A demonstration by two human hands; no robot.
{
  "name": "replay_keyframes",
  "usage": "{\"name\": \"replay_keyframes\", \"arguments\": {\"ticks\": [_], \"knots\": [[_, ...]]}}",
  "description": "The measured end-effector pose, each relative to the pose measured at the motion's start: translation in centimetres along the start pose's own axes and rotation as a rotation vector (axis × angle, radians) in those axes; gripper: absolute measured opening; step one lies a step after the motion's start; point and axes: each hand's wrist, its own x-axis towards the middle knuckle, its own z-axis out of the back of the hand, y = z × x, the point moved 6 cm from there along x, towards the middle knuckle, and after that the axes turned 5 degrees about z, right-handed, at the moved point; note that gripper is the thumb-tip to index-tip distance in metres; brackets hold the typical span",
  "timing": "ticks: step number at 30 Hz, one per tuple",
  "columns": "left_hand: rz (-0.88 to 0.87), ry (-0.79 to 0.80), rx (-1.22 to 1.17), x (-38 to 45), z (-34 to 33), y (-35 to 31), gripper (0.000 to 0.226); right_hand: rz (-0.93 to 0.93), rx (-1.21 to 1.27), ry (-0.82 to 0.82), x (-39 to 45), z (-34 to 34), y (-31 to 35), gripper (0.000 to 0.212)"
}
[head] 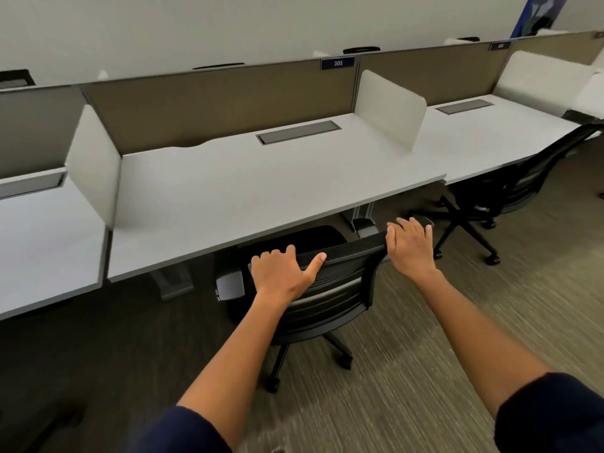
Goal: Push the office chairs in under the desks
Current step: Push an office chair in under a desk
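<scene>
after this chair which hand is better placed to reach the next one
Right. The right hand grips the near black mesh chair's right end, nearest the second black chair; the left hand sits farther away.

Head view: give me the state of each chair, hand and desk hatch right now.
Near chair: seat partly under the desk, backrest out.
Far chair: angled, partly under the next desk.
Left hand: gripping backrest top.
Right hand: gripping backrest top.
Middle desk hatch: closed.

**Desk number plates**

A small dark blue plate (337, 63) on the top edge of the brown partition panel (209, 106) reads "305" in white. A second plate (500, 45) farther right is too blurred to read.
</scene>
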Motion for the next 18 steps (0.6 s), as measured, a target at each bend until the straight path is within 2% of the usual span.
{"name": "replay_keyframes", "arguments": {"ticks": [3,7,12,15,18], "knots": [[-0.036,0.003,-0.013,3.4,-0.9,-4.4,0.108,-0.014,0.024,0.045,3.5,-0.3,-1.0,0.053],[-0.104,0.012,-0.060,7.3,-1.8,-10.1,0.099,0.036,0.034,0.058,7.1,-0.8,-0.9,0.055],[-0.191,0.130,-0.103,11.7,-3.0,-16.8,0.091,0.055,0.044,0.108,12.4,-1.5,-3.3,0.056],[-0.256,0.142,-0.115,13.1,-3.1,-19.1,0.088,0.086,0.038,0.107,13.8,-1.4,-4.4,0.056],[-0.251,0.139,-0.120,15.5,-3.5,-21.7,0.081,0.100,0.073,0.098,16.5,-1.9,-6.4,0.054]]}}
